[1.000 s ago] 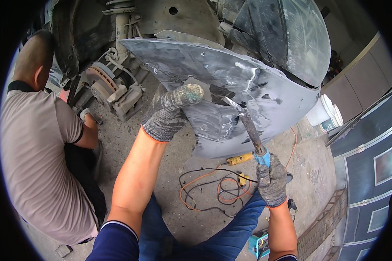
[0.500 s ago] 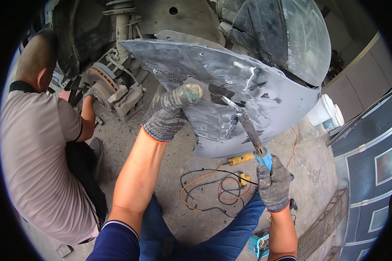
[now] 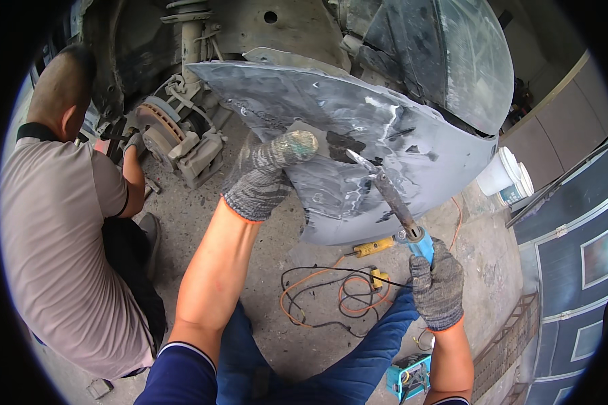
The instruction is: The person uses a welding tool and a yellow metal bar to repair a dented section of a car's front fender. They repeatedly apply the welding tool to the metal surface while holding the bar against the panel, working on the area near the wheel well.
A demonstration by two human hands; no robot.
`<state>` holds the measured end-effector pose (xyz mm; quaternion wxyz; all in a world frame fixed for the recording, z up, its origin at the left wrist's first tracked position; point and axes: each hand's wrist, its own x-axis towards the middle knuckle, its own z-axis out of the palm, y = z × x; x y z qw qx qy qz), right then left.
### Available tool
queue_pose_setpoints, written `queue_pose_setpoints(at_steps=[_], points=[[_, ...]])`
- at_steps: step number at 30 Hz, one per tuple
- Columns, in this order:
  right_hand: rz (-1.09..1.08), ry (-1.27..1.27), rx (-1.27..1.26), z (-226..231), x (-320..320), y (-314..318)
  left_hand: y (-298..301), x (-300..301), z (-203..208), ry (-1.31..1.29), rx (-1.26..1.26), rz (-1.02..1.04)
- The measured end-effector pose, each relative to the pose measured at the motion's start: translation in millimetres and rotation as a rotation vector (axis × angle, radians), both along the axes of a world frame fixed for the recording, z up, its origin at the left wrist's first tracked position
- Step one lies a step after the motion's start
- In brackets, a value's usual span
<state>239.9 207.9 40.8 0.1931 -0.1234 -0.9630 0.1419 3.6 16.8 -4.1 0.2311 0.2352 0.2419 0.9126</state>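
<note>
My left hand [image 3: 262, 174], in a grey knit glove, grips the near left edge of a scuffed grey car bumper panel [image 3: 446, 145]. Its thumb lies on the panel's face beside a dark patch [image 3: 344, 146]; the fingers behind are hidden. In my gloved right hand [image 3: 439, 287] is a plastic welding gun [image 3: 397, 202] with a blue handle, metal barrel and narrow pale tip. That tip points up and left at the dark patch's right side. Whether it touches the surface I cannot tell.
Coiled cords [image 3: 341, 297] and a yellow tool [image 3: 375, 246] lie on the floor before my knees. A co-worker [image 3: 81, 223] crouches left by the exposed brake disc [image 3: 161, 131]. White buckets [image 3: 500, 172] stand right; a teal box [image 3: 409, 376] sits lower right.
My right hand has shifted a little right, swinging the welding gun's handle with it, while its tip stays near the dark patch. My left hand keeps its hold on the bumper panel.
</note>
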Motion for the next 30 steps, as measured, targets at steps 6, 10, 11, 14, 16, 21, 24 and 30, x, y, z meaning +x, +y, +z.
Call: queue_pose_setpoints(at_steps=[6, 10, 11, 14, 16, 21, 24, 30], points=[[0.013, 0.033, 0.041, -4, 0, 5, -2, 11, 6, 0.021, -0.076, 0.135], [0.068, 0.026, -0.020, -7, -3, 13, -3, 10, 8, 0.063, -0.061, 0.143], [0.096, 0.044, -0.048, -8, -3, 16, -3, 10, 9, 0.083, -0.058, 0.145], [0.133, -0.008, -0.106, -2, -1, 23, -2, 9, 8, 0.078, -0.094, 0.185], [0.113, -0.037, -0.170, 5, 1, 25, 2, 10, 9, 0.057, -0.077, 0.179], [0.219, 0.022, -0.002, 31, -3, 16, 0, -4, -3, 0.094, -0.064, 0.088], [0.214, -0.002, 0.038, 35, 1, 24, -1, 2, 2, 0.073, -0.105, 0.135], [0.237, 0.028, 0.198, 27, 0, 13, -2, 6, 7, 0.081, -0.108, 0.211]])
